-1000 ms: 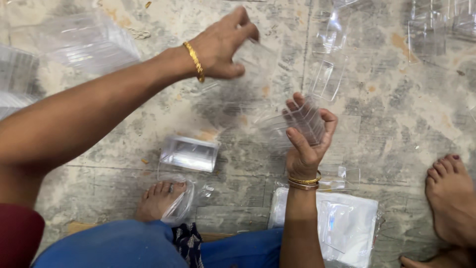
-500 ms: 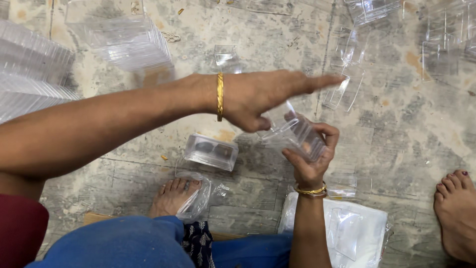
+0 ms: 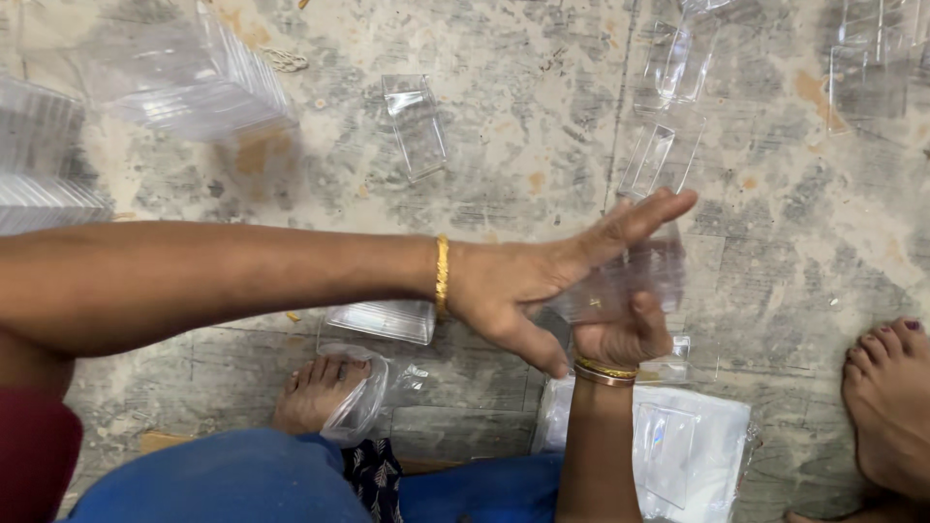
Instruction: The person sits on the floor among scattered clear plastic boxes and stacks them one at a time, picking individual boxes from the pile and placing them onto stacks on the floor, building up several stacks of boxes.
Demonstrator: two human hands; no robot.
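Two hands, left hand (image 3: 542,291), right hand (image 3: 625,334), gripping clear box (image 3: 630,281)

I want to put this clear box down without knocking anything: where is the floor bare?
Bare floor lies between the single clear box and the row of clear boxes at upper right, and right of both hands toward the other person's foot. It is crowded at the stacked trays upper left and around the plastic bag below the right hand and left hand.
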